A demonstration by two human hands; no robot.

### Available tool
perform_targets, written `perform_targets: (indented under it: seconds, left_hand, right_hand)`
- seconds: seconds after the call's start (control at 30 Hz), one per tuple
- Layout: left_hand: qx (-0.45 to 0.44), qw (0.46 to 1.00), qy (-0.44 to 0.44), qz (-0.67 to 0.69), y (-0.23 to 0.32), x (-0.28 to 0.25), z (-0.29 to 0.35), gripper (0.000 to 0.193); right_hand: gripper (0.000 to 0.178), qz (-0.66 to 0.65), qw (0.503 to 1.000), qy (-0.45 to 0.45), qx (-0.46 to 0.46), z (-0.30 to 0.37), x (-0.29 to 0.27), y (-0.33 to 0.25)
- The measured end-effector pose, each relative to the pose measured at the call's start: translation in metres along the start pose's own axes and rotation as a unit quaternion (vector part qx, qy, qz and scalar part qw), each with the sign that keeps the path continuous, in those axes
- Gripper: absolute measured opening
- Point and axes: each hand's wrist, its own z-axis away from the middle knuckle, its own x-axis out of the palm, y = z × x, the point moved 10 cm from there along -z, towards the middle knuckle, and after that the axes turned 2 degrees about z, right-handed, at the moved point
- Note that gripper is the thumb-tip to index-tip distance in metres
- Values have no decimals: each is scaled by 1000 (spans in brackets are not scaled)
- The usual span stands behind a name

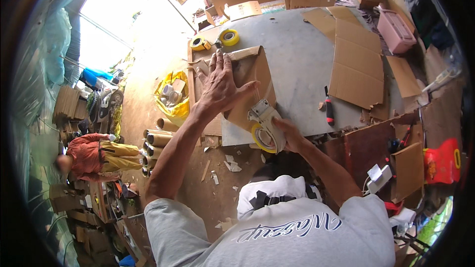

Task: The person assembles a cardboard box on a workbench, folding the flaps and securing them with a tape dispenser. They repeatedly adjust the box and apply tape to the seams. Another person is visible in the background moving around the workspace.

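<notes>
A brown cardboard box rests at the left part of the grey table. My left hand lies flat on its top, fingers stretched and thumb pointing right. In my right hand is a pale tape dispenser with a yellow-cored roll, its head against the near side of the box. A shiny strip of tape seems to run up the box from the dispenser; its exact ends are hard to make out. Just beyond the box sit a yellow tape roll and a second roll.
On the table lie a red-and-black cutter and flattened cardboard. A pink container stands far right. A yellow bag of rolls and cardboard tubes are left. Another person is further left. Scraps litter the floor.
</notes>
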Motion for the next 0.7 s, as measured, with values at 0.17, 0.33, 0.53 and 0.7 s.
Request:
perform_targets:
  seconds: [0.17,0.33,0.53,0.7]
  left_hand:
    - [-40,999,6,-31,8,3,-6,119]
    - [-59,997,40,-25,7,5,-7,111]
    - [-26,998,45,-37,7,16,-7,120]
    - [6,988,-2,-152,45,8,-5,112]
  right_hand:
    - [58,23,999,-21,25,6,7,-10]
    - [58,55,995,25,85,1,6,-13]
    - [53,106,976,23,188,15,14,-43]
    - [53,163,962,37,215,13,3,-68]
